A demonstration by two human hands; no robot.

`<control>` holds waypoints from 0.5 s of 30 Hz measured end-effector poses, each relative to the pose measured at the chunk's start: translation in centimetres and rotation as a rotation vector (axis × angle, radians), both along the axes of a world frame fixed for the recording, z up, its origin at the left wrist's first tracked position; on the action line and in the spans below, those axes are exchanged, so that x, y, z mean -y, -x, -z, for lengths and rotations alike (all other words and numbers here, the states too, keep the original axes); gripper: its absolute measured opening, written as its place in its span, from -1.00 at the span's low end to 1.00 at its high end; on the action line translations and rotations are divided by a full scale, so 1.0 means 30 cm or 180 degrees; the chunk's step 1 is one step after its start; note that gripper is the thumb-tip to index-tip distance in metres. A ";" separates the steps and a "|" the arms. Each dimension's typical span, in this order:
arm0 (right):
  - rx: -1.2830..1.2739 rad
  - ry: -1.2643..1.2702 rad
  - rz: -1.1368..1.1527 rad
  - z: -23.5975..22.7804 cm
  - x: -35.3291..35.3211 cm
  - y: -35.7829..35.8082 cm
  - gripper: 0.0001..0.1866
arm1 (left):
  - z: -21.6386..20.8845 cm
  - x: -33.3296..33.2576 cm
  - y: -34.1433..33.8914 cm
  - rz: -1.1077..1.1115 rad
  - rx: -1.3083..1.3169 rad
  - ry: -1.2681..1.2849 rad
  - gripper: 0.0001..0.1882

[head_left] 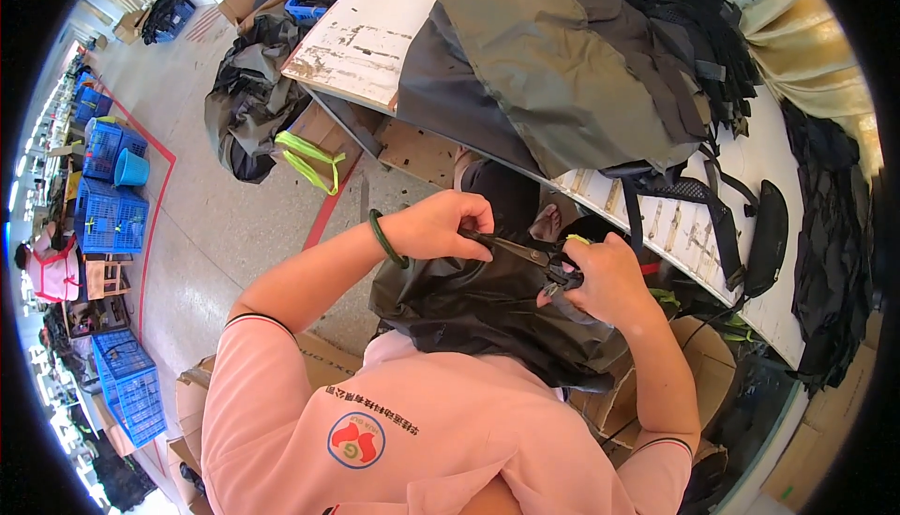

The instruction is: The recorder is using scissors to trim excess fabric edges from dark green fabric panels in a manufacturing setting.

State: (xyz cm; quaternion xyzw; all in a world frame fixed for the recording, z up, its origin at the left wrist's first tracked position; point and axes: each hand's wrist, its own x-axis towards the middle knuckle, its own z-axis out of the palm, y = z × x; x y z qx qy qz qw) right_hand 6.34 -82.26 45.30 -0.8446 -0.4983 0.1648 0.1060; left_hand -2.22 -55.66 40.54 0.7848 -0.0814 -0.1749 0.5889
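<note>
My right hand (pixel 607 276) is closed round the dark handles of a pair of scissors (pixel 527 253), whose blades point left. At the blade tips, my left hand (pixel 441 224) pinches a small dark piece, perhaps an edge or strap of cloth; its exact kind is hidden by the fingers. Dark olive, shiny fabric (pixel 459 295) drapes across my lap beneath both hands. A scrap of yellow-green material shows by my right thumb. On the white worktable (pixel 352 37) ahead lies a pile of olive and grey fabric (pixel 553 65), with black padded straps (pixel 767 234) beside it.
Black fabric strips (pixel 830 243) hang off the table's right side. Cardboard boxes (pixel 703 365) stand close at my right. Dark cloth (pixel 253 93) and a yellow-green strip (pixel 309 161) lie left of the table. Blue crates (pixel 112 215) line the far left floor.
</note>
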 end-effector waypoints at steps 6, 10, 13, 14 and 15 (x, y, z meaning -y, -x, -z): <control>-0.0054 -0.0098 0.0014 0.014 0.016 0.001 -0.61 | 0.005 0.000 0.004 0.0016 0.0041 0.0016 -0.73; 0.0034 0.0036 0.0100 0.010 0.018 0.014 -0.61 | 0.008 0.002 0.006 0.0023 0.0150 -0.0011 -0.74; -0.0129 -0.0017 0.0165 0.016 0.021 0.022 -0.62 | 0.001 0.005 0.009 0.0031 -0.0074 0.0093 -0.74; -0.0132 -0.0020 0.0166 0.018 0.022 0.023 -0.62 | 0.000 0.005 0.010 0.0026 -0.0067 0.0092 -0.75; -0.0183 -0.0009 0.0237 0.019 0.024 0.024 -0.62 | 0.000 0.006 0.011 0.0022 -0.0059 0.0094 -0.75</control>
